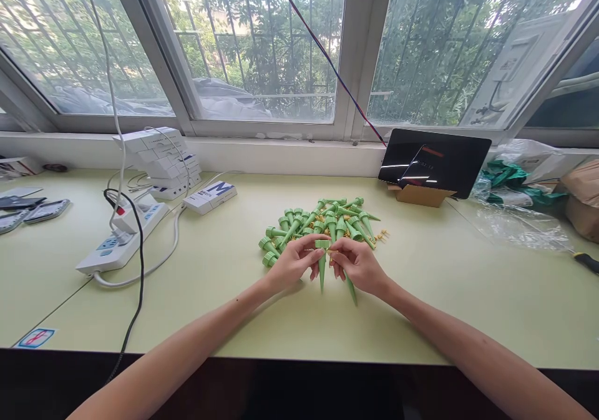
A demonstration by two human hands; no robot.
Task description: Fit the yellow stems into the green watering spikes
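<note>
At the table's [299, 339] front edge, near its middle, your left hand [292, 263] pinches a green spike [322, 273], tip down, while your right hand [359, 265] curls its fingers just beside it, their exact grip impossible to tell. A second spike [350, 291] pokes out below your right hand; behind lie the heap of spikes [296, 225] and, toward the back edge, a tablet [449, 164].

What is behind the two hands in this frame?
Behind the left hand and right hand lies a pile of green spikes, with small yellow pieces showing at its right edge. Whatever part of the pile the hands cover cannot be seen.
</note>
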